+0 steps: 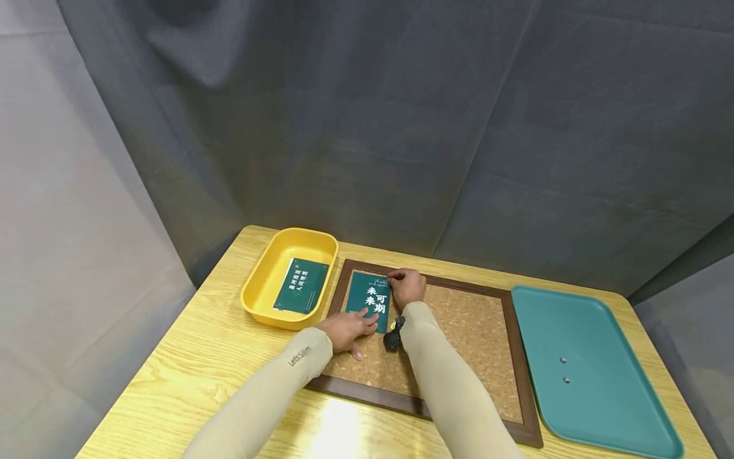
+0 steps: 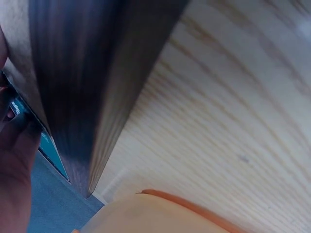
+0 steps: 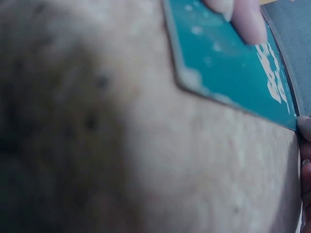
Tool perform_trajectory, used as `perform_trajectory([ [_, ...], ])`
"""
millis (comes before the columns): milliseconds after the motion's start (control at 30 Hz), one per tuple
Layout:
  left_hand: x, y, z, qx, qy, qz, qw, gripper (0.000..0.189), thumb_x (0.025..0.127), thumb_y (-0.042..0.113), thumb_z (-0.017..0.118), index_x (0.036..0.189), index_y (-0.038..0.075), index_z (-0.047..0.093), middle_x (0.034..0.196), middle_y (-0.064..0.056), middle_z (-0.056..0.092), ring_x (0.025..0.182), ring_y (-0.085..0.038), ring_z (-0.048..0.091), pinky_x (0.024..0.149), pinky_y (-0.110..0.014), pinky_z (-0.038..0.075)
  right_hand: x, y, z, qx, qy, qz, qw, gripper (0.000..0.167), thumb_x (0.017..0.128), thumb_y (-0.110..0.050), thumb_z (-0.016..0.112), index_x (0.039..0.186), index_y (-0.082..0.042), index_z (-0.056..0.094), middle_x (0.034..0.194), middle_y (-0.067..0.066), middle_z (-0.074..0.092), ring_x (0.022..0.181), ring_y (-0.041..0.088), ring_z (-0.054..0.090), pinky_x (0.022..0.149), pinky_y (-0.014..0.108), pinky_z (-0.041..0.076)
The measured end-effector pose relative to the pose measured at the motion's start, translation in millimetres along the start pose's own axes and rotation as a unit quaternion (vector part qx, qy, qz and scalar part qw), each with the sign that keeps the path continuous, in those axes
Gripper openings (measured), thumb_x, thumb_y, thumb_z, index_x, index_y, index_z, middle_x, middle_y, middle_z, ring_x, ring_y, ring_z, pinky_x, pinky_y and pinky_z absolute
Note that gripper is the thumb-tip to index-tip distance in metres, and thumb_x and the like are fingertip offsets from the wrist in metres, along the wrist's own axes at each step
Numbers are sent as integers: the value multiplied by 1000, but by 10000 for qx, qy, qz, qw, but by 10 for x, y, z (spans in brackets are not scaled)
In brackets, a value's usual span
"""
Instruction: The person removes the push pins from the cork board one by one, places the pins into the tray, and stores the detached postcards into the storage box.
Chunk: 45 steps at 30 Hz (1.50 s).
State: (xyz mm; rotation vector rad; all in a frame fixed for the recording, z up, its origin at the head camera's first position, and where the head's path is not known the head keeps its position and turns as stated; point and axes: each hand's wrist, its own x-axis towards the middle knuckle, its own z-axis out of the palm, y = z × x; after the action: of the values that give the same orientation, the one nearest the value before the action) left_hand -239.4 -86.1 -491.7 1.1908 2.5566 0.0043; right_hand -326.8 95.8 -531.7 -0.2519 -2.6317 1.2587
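Note:
A green card (image 1: 360, 294) with white characters lies on a brown-framed cork board (image 1: 464, 331), near its left side. My left hand (image 1: 348, 330) rests with spread fingers on the card's lower part; in the right wrist view its fingertips (image 3: 250, 22) press the glossy surface. At the upper right corner of the card, my right hand (image 1: 408, 287) has thumb and fingertips brought together in a pinch. The same corner, with fingertips (image 3: 305, 127) right at it, shows at the edge of the right wrist view. What small thing they pinch is mostly hidden; I cannot tell its kind.
Left of the board stands a yellow tub (image 1: 260, 280) with another green card (image 1: 301, 285) inside. A teal tray (image 1: 596, 395) on the right holds two tiny shiny pieces (image 1: 563, 360). All sit on a wood-grain table (image 1: 189, 376) before a dark curtain (image 1: 367, 127).

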Motion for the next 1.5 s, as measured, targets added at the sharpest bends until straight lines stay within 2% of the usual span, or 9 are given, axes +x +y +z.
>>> perform_trajectory([
  [167,2,-3,-3,-32,42,36,10000,80,78,47,67,146,13,44,156,-3,30,143,-26,26,108,-38,37,-19,0,-4,-51,36,-8,10000,6,86,-11,72,86,-11,79,89,6,74,90,24,67,82,41,53],
  [400,-1,-13,10,-87,98,139,9998,81,77,47,67,146,11,44,155,-5,31,143,-27,27,110,-37,35,-42,10,-3,319,-33,240,9992,6,87,-10,71,88,-10,78,92,6,73,92,24,65,85,42,50],
  [767,7,-11,23,-103,68,71,9999,81,76,48,67,146,14,44,156,-2,30,143,-25,26,110,-37,35,-24,39,15,731,-95,477,9961,8,87,-4,70,82,-9,74,87,7,70,82,23,62,76,39,51],
  [1133,11,-27,37,-99,124,102,9998,80,77,48,66,146,13,44,156,-3,30,143,-26,26,110,-39,35,-31,13,7,714,-259,465,9960,10,88,-4,68,89,-10,75,92,7,70,84,24,62,76,38,51],
  [1500,-3,-17,19,-86,145,166,9997,81,77,47,67,145,11,45,155,-5,31,143,-28,26,110,-39,35,-12,19,27,740,-192,443,9961,9,87,-1,68,87,-8,73,89,7,69,80,23,60,72,37,48],
])
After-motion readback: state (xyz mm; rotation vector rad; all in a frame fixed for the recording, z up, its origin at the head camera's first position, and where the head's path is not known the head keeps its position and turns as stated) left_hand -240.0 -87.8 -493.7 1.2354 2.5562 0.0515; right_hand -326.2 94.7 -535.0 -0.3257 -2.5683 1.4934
